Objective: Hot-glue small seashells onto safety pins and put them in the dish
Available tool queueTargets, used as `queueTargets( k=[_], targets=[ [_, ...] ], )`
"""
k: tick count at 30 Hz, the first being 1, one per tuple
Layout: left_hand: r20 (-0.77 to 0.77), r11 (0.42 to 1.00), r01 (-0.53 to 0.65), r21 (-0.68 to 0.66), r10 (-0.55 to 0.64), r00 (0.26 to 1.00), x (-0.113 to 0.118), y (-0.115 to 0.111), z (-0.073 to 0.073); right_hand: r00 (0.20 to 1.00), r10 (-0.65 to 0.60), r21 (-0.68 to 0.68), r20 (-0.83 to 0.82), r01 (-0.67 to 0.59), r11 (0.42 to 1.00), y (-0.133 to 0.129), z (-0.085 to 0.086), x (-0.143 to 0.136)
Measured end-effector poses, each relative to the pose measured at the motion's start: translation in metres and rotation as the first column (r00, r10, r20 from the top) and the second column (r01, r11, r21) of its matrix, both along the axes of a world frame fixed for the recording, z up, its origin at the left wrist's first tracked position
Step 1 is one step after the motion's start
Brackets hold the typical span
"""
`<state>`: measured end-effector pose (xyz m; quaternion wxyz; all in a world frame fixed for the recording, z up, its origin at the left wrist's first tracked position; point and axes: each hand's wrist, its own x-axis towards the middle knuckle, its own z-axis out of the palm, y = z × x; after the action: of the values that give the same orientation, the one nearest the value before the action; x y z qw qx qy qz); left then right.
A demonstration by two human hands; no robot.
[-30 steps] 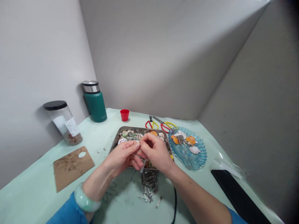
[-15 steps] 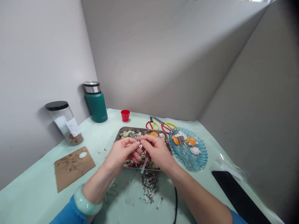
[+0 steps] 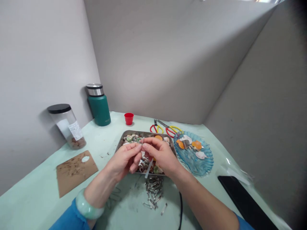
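Note:
Over a metal tray (image 3: 117,147) of mixed shells, my left hand (image 3: 126,158) and my right hand (image 3: 161,154) meet at the fingertips. Both are pinched around something small and thin that I cannot make out. A translucent white stick (image 3: 149,168) leans on the tray's near edge, below my right hand. Just in front of the tray lies a pile of small silvery metal pieces (image 3: 153,188). The blue scalloped plate (image 3: 208,158), right of the tray, bears orange and white shells.
Two scissors (image 3: 157,127) (image 3: 171,129) lie behind the tray, near a red cup (image 3: 129,118). At left are a green bottle (image 3: 99,108), a clear jar (image 3: 72,131) and brown cardboard (image 3: 76,172). A black flat object (image 3: 242,198) lies at right.
The fingers of my left hand have curled in, and the small white piece seen between my hands is no longer visible there. A thin tip now shows above my fingertips.

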<state>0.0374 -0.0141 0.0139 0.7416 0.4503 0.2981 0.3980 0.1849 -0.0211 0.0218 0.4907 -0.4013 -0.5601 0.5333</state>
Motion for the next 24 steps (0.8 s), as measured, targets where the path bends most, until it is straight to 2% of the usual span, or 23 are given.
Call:
queueTargets(
  k=[4, 10, 15, 21, 24],
  targets=[
    [0.007, 0.997, 0.069, -0.023, -0.069, 0.998, -0.0002, -0.0007, -0.0018, 0.997, 0.018, -0.004, -0.071, -0.018, 1.000, 0.0002, 0.0010, 0.0000],
    [-0.133, 0.994, 0.022, 0.105, -0.008, 0.991, 0.0026, -0.0037, 0.0018, 0.997, -0.082, 0.015, -0.009, 0.082, 0.997, 0.0015, -0.0002, -0.0002],
    [-0.245, 0.971, -0.038, 0.237, 0.097, 0.965, 0.0023, -0.0009, -0.0016, 0.993, -0.102, 0.057, 0.066, 0.098, 0.994, 0.0038, -0.0052, -0.0004],
    [-0.301, 0.919, -0.048, 0.391, 0.177, 0.937, 0.0027, -0.0025, -0.0008, 0.999, -0.018, -0.102, -0.043, 0.013, 0.995, 0.0044, -0.0039, 0.0007],
    [-0.323, 0.903, -0.051, 0.427, 0.205, 0.924, 0.0015, -0.0045, 0.0011, 0.994, 0.032, -0.128, -0.107, -0.046, 0.991, 0.0043, -0.0018, 0.0024]
  ],
)
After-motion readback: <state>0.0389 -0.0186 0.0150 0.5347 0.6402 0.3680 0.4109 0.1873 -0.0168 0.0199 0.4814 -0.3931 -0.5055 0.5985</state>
